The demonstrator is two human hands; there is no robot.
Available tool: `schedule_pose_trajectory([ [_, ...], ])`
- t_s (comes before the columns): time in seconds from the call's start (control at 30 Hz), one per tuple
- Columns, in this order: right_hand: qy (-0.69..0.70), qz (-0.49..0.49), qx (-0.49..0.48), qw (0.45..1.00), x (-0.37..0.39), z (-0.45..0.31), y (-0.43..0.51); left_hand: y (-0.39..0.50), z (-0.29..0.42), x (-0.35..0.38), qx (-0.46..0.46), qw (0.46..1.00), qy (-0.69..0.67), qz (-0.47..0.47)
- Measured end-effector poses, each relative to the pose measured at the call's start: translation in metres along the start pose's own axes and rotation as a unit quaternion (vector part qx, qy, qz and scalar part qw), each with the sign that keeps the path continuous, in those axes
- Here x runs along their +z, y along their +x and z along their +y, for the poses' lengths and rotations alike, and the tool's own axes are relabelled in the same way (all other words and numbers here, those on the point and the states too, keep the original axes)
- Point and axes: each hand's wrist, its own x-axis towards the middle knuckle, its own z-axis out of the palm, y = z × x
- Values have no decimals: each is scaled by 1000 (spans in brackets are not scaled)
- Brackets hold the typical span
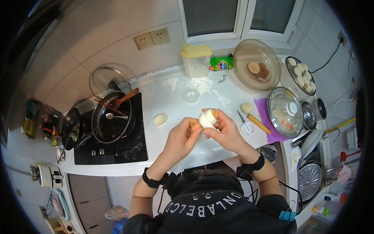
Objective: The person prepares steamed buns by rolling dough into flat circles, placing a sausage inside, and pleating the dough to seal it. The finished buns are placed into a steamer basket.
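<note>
A roll of white dough (207, 119) is held up over the counter between my two hands. The dough winds in coils, and an orange-yellow filling shows at its upper right end. My left hand (184, 135) pinches the lower left end with thumb and fingers. Around the right side of the roll curl the fingers of my right hand (224, 132). On the white counter to the left lies a smooth dough piece (159, 119). A rounder dough ball (246, 108) sits to the right, near white-handled scissors (247, 126) and a wooden rolling pin (259, 124).
Left is a black cooktop (111, 155) with a frying pan (112, 128). Behind my hands are a small clear bowl (191, 95), spilled flour (201, 84) and a lidded flour container (195, 63). A glass lid (285, 112) and a pot with several dough pieces (301, 74) stand right.
</note>
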Motion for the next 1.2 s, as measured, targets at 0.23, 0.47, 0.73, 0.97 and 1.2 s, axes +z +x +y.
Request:
schedule_pose_trajectory([
  [0.23, -78, -19, 38, 996, -5, 9, -1, 6, -4, 2, -83, 966, -239, -53],
  [0.47, 12, -34, -35, 999, -7, 13, -5, 5, -4, -3, -107, 955, -238, -143],
  [0.73, 68, -30, 18, 997, -8, 0, -3, 1, 3, 0, 49, 997, -53, -28],
  [0.97, -11, -6, -20, 1000, -4, -10, 4, 0, -1, 8, -2, 999, -39, -28],
  [1.2, -73, -67, -19, 995, -12, -11, 3, 1, -7, 10, -56, 963, -252, -82],
])
